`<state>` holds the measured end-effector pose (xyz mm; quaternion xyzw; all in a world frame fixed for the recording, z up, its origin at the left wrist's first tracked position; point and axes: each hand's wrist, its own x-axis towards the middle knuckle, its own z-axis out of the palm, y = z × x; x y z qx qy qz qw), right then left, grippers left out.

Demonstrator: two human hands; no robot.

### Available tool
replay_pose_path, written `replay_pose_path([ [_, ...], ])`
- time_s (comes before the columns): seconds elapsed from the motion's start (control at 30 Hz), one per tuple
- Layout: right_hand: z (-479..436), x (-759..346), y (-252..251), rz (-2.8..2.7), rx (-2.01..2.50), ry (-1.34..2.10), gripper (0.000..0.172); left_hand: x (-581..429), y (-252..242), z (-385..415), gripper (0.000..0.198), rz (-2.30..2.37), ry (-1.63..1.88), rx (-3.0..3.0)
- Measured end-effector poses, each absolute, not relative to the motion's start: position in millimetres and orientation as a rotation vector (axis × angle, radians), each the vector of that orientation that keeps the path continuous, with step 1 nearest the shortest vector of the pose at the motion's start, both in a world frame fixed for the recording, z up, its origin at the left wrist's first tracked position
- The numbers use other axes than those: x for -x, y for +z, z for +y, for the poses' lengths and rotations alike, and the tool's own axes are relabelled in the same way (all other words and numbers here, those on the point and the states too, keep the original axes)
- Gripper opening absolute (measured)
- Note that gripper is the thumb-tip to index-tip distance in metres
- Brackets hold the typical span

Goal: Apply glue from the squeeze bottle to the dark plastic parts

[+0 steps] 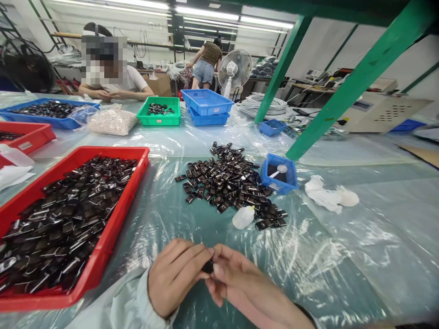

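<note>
My left hand (180, 275) and my right hand (242, 279) meet at the front of the table. Between their fingertips is a small glossy black plastic piece (207, 267), mostly covered by the fingers. Both hands are closed on it. Beyond them lies a loose pile of black plastic pieces (222, 178). A small white squeeze bottle (243, 218) with a yellowish tip lies at the pile's near edge. To the left, a large red tray (41, 301) is filled with similar dark pieces.
A small blue bin (283, 186) with a white scoop (281, 169) stands right of the pile, near crumpled tissue (322, 194). A green post (329, 100) slants down to the table. Farther back are a green tray (159, 119), stacked blue trays (207, 108) and a seated person (133, 80).
</note>
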<state>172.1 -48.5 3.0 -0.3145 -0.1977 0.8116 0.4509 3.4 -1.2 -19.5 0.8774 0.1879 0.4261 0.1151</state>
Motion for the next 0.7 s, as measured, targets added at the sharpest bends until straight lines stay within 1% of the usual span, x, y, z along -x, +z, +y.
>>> replay_pose_path([
  [0.23, -49, -155, -12, -0.419, 0.658, 2.056, 0.039, 5, -20, -4, 0.025, 0.605, 1.222, -2.617],
  [0.33, -50, -148, -13, -0.494, 0.724, 2.019, 0.042, 4, -20, -8, 0.024, 0.64, 1.221, -2.695],
  [0.4, -52, -149, -9, -0.649, 0.815, 1.93, 0.043, 6, -14, -10, 0.023, 0.718, 1.231, -2.773],
  [0.43, -53, -153, -6, -0.755, 0.884, 1.841, 0.042, 10, -10, -10, 0.021, 0.796, 1.257, -2.821],
  [0.5, -56, -167, 2, -0.972, 1.063, 1.507, 0.038, 28, 3, -3, 0.019, 1.039, 1.334, -2.922],
  [0.53, -58, -178, 5, -1.037, 1.181, 1.267, 0.03, 40, 10, 2, 0.02, 1.226, 1.388, -2.951],
  [0.57, -58, -190, 7, -1.064, 1.284, 0.951, 0.024, 55, 17, 9, 0.026, 1.406, 1.395, -3.0],
  [0.6, -58, -202, 8, -1.052, 1.35, 0.673, 0.02, 69, 23, 16, 0.033, 1.754, 1.399, -2.934],
  [0.63, -57, -214, 7, -1.035, 1.377, 0.503, 0.02, 81, 27, 24, 0.04, 2.04, 1.441, -2.908],
  [0.67, -55, -225, 4, -1.046, 1.392, 0.416, 0.025, 90, 29, 30, 0.047, 2.204, 1.44, -2.889],
  [0.7, -52, -234, 0, -1.08, 1.443, 0.423, 0.034, 93, 30, 35, 0.052, 2.273, 1.425, -2.787],
])
